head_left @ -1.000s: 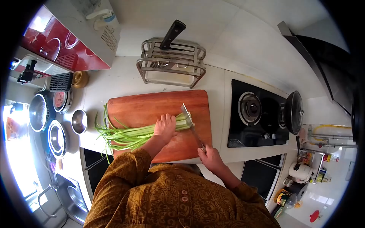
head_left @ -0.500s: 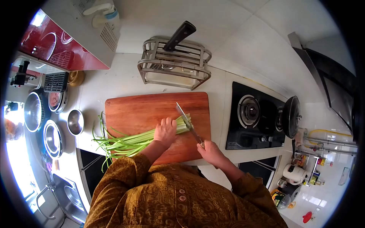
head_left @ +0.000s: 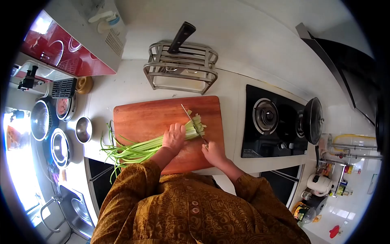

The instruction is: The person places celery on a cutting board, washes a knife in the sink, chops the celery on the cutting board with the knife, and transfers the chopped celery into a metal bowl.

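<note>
A bunch of green celery (head_left: pixel 142 149) lies across the wooden cutting board (head_left: pixel 158 114), its thin leafy ends hanging past the left edge. My left hand (head_left: pixel 174 137) presses down on the stalks with its fingers bent and closed around them. In my right hand (head_left: pixel 214 153) is the handle of a kitchen knife (head_left: pixel 193 124). The blade stands slanted across the right end of the stalks, a little right of my left fingers. Short cut pieces of celery (head_left: pixel 198 120) sit on the board along the far side of the blade.
Behind the board stands a metal knife rack (head_left: pixel 180 67) with a black-handled knife (head_left: pixel 182 37). To the right is a gas stove (head_left: pixel 272 122) with a lidded pan (head_left: pixel 313 120). Steel bowls (head_left: pixel 83 130) and a sink (head_left: pixel 75 207) are on the left.
The knife has shifted slightly left and sits across the stalks, with my right hand closer to the board's middle. More loose cut pieces show at the right end.
</note>
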The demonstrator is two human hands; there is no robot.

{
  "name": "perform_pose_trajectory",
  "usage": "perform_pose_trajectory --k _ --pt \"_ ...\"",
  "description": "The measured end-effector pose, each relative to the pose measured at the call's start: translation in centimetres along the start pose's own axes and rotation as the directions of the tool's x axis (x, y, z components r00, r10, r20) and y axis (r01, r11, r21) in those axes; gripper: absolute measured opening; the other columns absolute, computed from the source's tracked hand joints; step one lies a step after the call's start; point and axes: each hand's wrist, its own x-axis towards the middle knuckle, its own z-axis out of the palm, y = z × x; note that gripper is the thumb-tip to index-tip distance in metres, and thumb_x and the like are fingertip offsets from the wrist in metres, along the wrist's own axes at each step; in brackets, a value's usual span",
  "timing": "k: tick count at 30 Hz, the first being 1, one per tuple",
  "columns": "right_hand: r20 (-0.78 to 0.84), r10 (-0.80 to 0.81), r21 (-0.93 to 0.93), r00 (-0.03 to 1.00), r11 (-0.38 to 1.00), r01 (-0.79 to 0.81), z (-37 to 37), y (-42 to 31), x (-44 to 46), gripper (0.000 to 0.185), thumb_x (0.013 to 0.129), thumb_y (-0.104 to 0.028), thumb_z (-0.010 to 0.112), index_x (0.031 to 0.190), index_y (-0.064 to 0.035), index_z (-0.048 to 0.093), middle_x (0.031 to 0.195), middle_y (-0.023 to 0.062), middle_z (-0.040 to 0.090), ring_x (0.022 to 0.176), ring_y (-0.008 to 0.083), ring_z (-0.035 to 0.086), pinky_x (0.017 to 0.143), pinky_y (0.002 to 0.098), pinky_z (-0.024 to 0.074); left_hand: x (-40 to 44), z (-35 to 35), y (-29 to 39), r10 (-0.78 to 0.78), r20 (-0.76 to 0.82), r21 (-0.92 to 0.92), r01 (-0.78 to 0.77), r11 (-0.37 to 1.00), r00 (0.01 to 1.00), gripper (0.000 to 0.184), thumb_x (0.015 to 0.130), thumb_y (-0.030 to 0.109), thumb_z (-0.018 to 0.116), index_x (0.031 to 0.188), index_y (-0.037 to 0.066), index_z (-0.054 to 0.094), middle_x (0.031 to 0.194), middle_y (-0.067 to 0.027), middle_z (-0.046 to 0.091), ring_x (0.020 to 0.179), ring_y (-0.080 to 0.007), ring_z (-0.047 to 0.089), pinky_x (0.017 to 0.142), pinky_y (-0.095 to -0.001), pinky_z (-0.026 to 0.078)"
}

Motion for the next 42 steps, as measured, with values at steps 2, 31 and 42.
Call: perform_pose_trajectory --k 2,31,42 --pt "0.013 -0.002 0.012 1.0 1.0 0.002 -0.4 -0.8 0.8 0.033 0.09 -0.027 0.055 0.081 0.0045 0.057 0.072 0.0244 0.06 0.068 0.0422 0.06 0.06 0.0475 0.046 -0.3 0.3 -0.2 0.023 -0.03 -0.018 -0.024 1.0 0.999 0.049 0.068 0.032 0.079 0.098 0.007 0.05 0.101 -0.0091 0.051 0.1 -0.0267 0.054 0.076 -0.039 0.05" --pt "0.147 0.01 0.038 0.989 0.999 -0.016 -2.9 -4.1 -5.7 0.035 0.09 -0.026 0.055 0.081 0.0077 0.057 0.067 0.024 0.059 0.065 0.0394 0.06 0.06 0.046 0.0446 -0.5 -0.8 -0.3 -0.115 0.036 -0.129 0.119 0.985 0.993 0.069 0.057 0.033 0.087 0.102 0.002 0.045 0.106 -0.0164 0.048 0.104 -0.0326 0.05 0.089 -0.0415 0.044" --pt "0.244 0.227 0.025 0.943 0.97 -0.24 -1.8 -6.2 -0.4 0.037 0.089 -0.027 0.055 0.078 0.0072 0.057 0.067 0.0251 0.059 0.063 0.0395 0.061 0.057 0.0472 0.0468 -0.2 0.1 -0.6 -0.102 0.051 -0.106 0.107 0.989 0.993 0.069 0.056 0.032 0.087 0.101 0.003 0.044 0.104 -0.0144 0.047 0.102 -0.031 0.049 0.087 -0.0417 0.043"
